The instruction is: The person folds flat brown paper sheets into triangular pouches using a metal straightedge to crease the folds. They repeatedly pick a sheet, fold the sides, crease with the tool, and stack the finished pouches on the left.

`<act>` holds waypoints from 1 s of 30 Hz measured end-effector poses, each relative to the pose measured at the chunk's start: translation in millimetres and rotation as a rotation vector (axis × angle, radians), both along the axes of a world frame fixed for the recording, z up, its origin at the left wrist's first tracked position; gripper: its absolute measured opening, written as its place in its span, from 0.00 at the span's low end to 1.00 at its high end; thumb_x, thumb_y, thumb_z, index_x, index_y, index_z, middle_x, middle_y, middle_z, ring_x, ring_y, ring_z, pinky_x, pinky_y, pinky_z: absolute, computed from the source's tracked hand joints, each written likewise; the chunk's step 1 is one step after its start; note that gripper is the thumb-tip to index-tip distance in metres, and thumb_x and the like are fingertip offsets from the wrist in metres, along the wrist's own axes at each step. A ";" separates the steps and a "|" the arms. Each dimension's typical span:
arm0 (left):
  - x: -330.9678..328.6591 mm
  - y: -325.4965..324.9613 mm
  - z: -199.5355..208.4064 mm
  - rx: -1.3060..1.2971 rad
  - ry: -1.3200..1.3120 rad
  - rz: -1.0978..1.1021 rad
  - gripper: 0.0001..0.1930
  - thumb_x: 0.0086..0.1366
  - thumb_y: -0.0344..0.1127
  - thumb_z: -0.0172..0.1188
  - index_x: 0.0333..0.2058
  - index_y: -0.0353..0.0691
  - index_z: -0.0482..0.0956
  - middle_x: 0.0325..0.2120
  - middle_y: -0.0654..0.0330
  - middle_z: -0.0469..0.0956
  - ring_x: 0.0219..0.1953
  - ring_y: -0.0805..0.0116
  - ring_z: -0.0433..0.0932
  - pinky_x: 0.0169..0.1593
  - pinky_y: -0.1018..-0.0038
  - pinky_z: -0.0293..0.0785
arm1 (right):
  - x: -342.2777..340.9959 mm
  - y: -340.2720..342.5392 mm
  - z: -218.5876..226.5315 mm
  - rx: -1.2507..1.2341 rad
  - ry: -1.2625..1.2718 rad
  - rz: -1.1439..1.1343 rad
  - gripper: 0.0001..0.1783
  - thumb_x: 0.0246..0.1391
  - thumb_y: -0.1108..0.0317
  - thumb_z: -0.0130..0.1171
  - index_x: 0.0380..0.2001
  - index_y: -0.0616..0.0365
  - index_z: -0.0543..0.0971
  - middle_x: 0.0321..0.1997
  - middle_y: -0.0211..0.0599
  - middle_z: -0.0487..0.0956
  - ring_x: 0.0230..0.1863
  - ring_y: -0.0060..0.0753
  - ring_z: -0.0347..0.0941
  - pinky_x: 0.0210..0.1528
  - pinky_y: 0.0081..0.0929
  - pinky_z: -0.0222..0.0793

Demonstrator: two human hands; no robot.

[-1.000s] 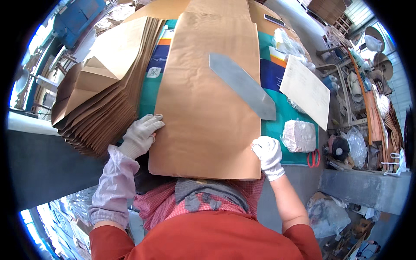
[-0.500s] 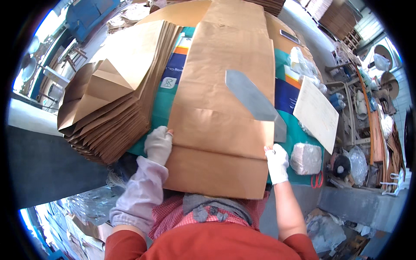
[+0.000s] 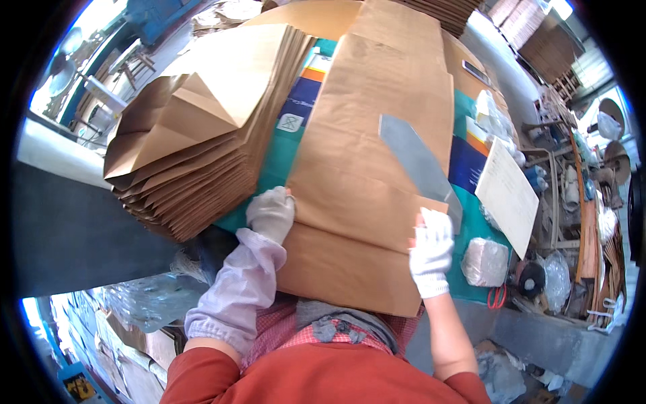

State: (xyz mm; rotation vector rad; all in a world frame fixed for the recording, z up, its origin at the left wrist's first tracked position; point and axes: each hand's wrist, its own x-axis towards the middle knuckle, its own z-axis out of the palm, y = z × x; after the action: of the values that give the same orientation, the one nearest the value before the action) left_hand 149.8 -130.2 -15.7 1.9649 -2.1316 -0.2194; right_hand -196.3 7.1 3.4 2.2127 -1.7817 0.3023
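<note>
A long brown paper bag (image 3: 363,195) lies flat before me, its near end folded across by a crease. My left hand (image 3: 271,214), in a white glove, is closed on the bag's left edge beside this crease. On the right edge, my right hand (image 3: 431,252) is slightly blurred, its gloved fingers curled with bare tips against the paper; part of the edge is hidden beneath it. A grey flat plate (image 3: 414,155) with angled ends rests on the bag, just beyond my right hand.
A thick stack of folded brown paper bags (image 3: 195,155) stands at the left. On the green printed sheet (image 3: 272,168) at the right are a white board (image 3: 508,195), a wrapped whitish block (image 3: 484,261) and red-handled scissors (image 3: 496,296). A phone (image 3: 476,72) lies farther back.
The view has shifted, moving the scene rightward. My right hand has moved inward from the bag's right edge, over the paper. My left hand stays on the left edge.
</note>
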 end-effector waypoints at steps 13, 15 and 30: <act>-89.3 -4.6 47.5 -0.231 0.228 -1.220 0.46 0.39 0.51 0.76 0.59 0.42 0.73 0.59 0.52 0.71 0.64 0.47 0.68 0.73 0.48 0.59 | 92.1 -93.2 -6.9 0.033 -0.135 0.162 0.37 0.45 0.47 0.71 0.54 0.60 0.79 0.61 0.47 0.75 0.67 0.54 0.67 0.75 0.45 0.57; -81.3 -1.8 47.2 -0.077 0.166 -1.067 0.48 0.42 0.50 0.77 0.63 0.41 0.71 0.66 0.51 0.67 0.70 0.43 0.63 0.77 0.50 0.53 | 81.0 -78.4 -6.7 0.132 -0.220 0.146 0.38 0.48 0.49 0.69 0.58 0.62 0.76 0.66 0.49 0.73 0.71 0.57 0.63 0.78 0.52 0.52; -85.1 -46.9 73.6 -0.099 0.036 -0.718 0.37 0.57 0.60 0.70 0.54 0.35 0.76 0.53 0.48 0.79 0.63 0.47 0.71 0.66 0.56 0.66 | -18.0 5.4 -8.4 -0.073 -0.393 -0.059 0.32 0.45 0.62 0.71 0.54 0.64 0.79 0.70 0.51 0.70 0.72 0.61 0.62 0.77 0.58 0.53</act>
State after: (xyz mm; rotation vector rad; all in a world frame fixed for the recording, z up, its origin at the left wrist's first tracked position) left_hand 64.7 -177.1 57.9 1.0602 -2.6700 -0.2547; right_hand -214.2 12.6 -5.1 2.1552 -1.9839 0.8240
